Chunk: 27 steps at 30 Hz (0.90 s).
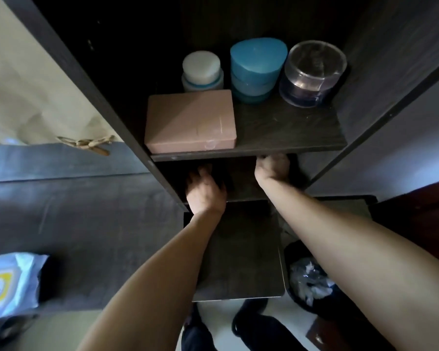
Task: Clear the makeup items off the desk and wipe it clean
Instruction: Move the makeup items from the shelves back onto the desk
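Both of my hands reach into the dark compartment under a shelf [289, 138] of the dark wooden unit beside the desk [74, 219]. My left hand [205, 191] lies at the compartment's left side with its fingers in shadow next to a dark shape. My right hand [271, 168] is just under the shelf's front edge, which hides its fingers. On the shelf stand a pink box [190, 120], a white-lidded jar [202, 70], a blue container [256, 69] and a clear-lidded jar [312, 72].
A pack of wet wipes [10, 282] lies at the desk's near left edge. A hair clip [86, 144] rests at the back of the desk. A lower board [238, 249] juts out beneath my arms. A bin [312, 279] with crumpled tissue stands on the floor at right.
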Each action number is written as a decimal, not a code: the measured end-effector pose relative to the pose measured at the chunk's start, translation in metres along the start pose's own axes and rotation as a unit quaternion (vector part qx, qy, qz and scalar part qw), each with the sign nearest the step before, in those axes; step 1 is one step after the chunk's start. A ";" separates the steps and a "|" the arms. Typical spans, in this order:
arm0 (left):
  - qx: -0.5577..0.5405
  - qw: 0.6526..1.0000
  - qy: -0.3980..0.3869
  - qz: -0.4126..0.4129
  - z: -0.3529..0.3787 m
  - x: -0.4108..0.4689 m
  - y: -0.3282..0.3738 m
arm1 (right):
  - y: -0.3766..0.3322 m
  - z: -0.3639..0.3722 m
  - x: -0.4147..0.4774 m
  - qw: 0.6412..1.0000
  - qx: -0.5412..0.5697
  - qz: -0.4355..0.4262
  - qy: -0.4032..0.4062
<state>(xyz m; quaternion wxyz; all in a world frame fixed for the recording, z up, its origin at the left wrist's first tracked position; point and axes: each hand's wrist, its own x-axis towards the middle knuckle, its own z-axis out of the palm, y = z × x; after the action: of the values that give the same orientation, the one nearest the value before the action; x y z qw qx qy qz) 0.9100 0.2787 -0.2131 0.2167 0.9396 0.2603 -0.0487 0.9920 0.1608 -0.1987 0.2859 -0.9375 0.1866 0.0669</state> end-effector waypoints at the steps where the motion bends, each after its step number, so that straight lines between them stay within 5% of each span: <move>1: 0.004 1.000 0.008 0.002 0.001 -0.004 0.000 | 0.002 0.000 0.000 1.000 0.016 0.000 0.008; 6: 0.037 0.999 0.026 0.003 0.006 -0.026 -0.008 | 0.018 0.000 -0.014 0.991 0.119 -0.060 0.029; 14: -0.037 0.998 0.005 0.051 -0.013 -0.075 -0.050 | 0.048 -0.003 -0.064 0.994 0.004 -0.106 0.020; 27: -0.032 0.996 0.062 0.054 -0.119 -0.147 -0.250 | 0.020 0.058 -0.258 0.973 0.001 -0.228 -0.031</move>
<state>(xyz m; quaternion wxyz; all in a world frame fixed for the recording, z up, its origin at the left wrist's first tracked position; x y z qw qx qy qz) 0.6535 0.4534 -0.1714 0.2325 0.9461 0.2233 0.0302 0.7454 0.2586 -0.1970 0.3000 -0.9526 -0.0406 0.0290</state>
